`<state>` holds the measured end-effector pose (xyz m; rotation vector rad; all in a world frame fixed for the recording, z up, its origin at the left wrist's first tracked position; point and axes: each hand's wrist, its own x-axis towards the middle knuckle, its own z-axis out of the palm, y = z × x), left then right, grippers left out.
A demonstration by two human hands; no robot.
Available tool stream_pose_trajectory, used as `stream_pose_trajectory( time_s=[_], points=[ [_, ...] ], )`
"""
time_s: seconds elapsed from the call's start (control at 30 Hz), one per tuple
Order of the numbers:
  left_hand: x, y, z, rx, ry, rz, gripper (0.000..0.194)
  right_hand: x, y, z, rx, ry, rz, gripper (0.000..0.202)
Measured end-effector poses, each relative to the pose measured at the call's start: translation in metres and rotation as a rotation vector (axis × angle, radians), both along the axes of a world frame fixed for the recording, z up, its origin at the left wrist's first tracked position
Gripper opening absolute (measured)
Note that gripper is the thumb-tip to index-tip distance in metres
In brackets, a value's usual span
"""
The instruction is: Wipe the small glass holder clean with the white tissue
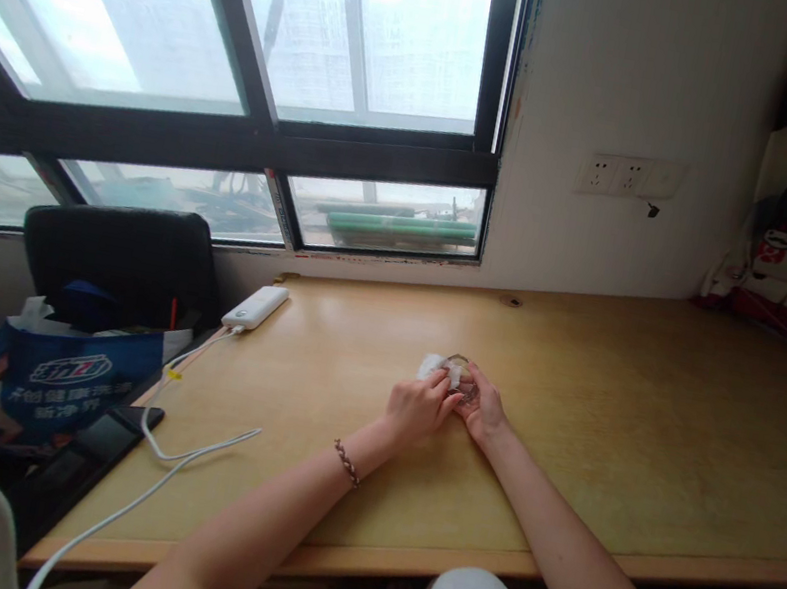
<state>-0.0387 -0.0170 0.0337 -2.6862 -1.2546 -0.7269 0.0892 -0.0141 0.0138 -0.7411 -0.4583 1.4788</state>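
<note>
Both my hands meet near the middle of the wooden desk (606,423). My left hand (413,408) pinches a crumpled white tissue (436,366) against a small clear glass object (462,380). My right hand (484,410) grips that glass object from the right side. The object is small and mostly hidden by my fingers, so its exact shape is unclear. A braided bracelet (346,463) sits on my left wrist.
A white power bank (255,307) lies at the desk's back left, its white cable (182,455) trailing off the front edge. A blue bag (58,383) and black chair (122,257) stand left. A dark phone (139,417) lies at the desk's left edge. Wall sockets (627,176) above.
</note>
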Motion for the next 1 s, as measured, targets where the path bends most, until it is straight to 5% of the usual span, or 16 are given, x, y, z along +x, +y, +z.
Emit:
stream_pose_trajectory(
  time_s=[0.17,0.4,0.67,1.0],
  points=[
    [0.004,-0.005,0.004,-0.101,-0.008,-0.021,0.043,0.000,0.001,-0.004,0.087,0.005,-0.024,0.021],
    [0.001,0.010,-0.003,-0.297,-0.386,-0.257,0.045,0.000,-0.001,-0.005,0.089,-0.023,-0.005,0.023],
    [-0.006,0.008,-0.003,-0.143,-0.230,-0.092,0.035,-0.004,-0.004,0.002,0.101,-0.122,0.021,0.031],
    [-0.003,0.009,0.001,-0.243,-0.268,-0.322,0.038,-0.008,-0.009,0.005,0.212,-0.174,0.010,0.033]
  ],
)
